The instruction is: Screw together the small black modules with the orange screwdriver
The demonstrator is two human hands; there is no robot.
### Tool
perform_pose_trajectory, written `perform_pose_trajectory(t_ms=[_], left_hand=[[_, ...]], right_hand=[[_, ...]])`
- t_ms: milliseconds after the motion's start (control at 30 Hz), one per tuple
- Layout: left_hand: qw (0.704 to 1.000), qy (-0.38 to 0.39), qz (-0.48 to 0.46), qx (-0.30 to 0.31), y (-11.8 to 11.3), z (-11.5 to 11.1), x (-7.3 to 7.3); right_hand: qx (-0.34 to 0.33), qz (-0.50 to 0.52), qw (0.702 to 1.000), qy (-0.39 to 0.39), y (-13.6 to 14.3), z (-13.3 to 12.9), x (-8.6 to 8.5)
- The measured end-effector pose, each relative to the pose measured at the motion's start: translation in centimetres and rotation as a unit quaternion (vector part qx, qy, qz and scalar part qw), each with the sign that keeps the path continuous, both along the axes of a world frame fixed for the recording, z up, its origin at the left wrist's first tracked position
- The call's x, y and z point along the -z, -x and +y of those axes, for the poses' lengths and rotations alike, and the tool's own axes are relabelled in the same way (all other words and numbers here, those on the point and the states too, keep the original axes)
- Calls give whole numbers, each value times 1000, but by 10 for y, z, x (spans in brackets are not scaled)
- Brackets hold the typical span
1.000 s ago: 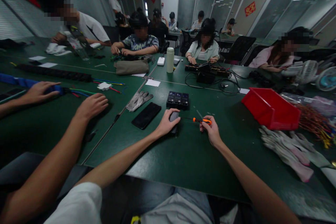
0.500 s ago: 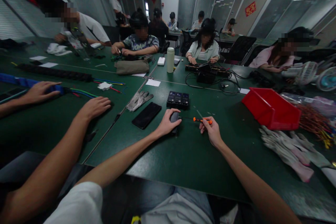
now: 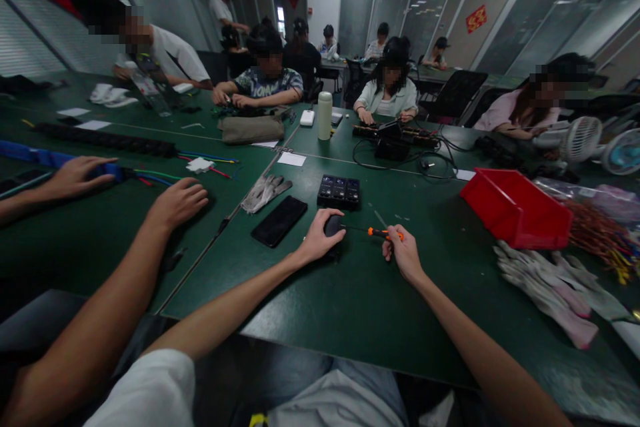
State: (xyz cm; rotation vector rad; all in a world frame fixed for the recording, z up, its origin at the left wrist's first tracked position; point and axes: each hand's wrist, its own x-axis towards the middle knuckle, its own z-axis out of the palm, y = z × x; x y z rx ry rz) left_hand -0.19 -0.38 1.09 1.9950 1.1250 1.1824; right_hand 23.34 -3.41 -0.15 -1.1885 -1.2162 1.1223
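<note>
My left hand (image 3: 323,235) is closed around a small dark block-shaped part (image 3: 333,225), thumb on the near side and index finger curled over the far side. Fingers hide much of that part. In my right hand (image 3: 404,250) is a screwdriver (image 3: 379,232) with an orange and black handle, pinched between thumb and fingers. Its thin shaft points left and reaches the part's right side; whether the tip touches cannot be made out. A narrow pale strip (image 3: 381,218) shows just beyond the right fingers. Behind my left hand stands a black three-section unit (image 3: 339,192).
Left of my hand lie a black phone (image 3: 279,221) and a grey glove (image 3: 265,192). To the right are a red bin (image 3: 515,210), more gloves (image 3: 545,280) and bundled wires (image 3: 600,233). A co-worker's hand (image 3: 181,203) rests on the table at left. A bottle (image 3: 325,115) stands farther back.
The dark part has tilted slightly in my left hand, its top face now looking darker. My right hand and screwdriver have barely shifted. The co-worker's near hand has drawn slightly left.
</note>
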Motion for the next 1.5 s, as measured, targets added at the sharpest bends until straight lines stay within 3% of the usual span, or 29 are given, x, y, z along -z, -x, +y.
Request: perform_pose_trajectory(t_ms=[567, 1200, 1500], left_hand=[[1000, 6, -1, -10, -1, 1, 1], [1000, -6, 1, -5, -1, -3, -4], [1000, -6, -4, -2, 0, -2, -2]], right_hand=[[3, 30, 998, -53, 2, -1, -4], [21, -30, 999, -3, 0, -3, -2], [-1, 38, 998, -44, -2, 1, 1]])
